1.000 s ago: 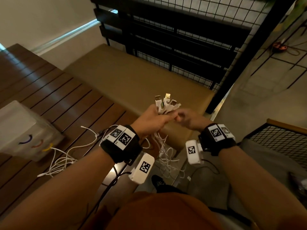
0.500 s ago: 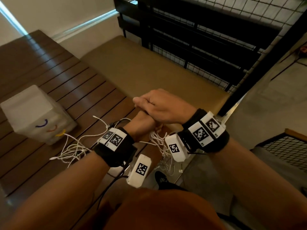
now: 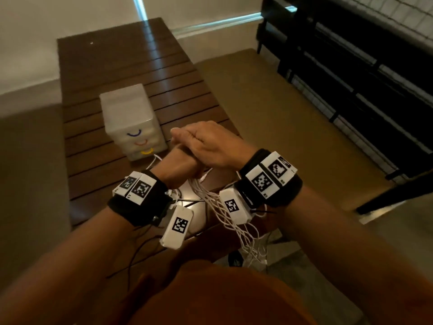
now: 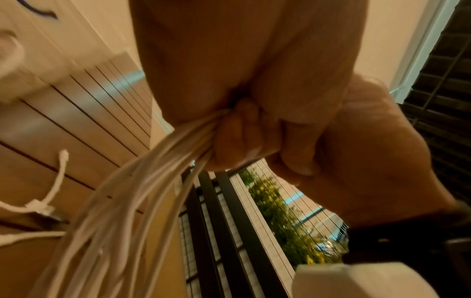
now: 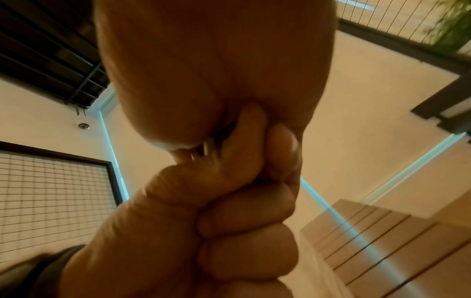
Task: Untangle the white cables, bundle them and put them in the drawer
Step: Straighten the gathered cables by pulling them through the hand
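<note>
My left hand is a fist gripping a bundle of white cables, which hang in loose strands below both wrists. In the left wrist view the cables fan out from under my curled left fingers. My right hand lies over the top of the left fist with its fingers curled around it, hiding the cable plugs. A sliver of white cable shows between the right palm and the left fist. The white drawer unit, all drawers closed, stands just beyond the hands.
The drawer unit stands on a dark slatted wooden table. Loose white cable ends lie on the slats near the unit. A tan bench runs to the right, backed by a black mesh railing.
My right hand came over the left fist and covered the plugs that stuck up. Both hands moved left with the bundle, from over the bench to over the table near the drawer unit.
</note>
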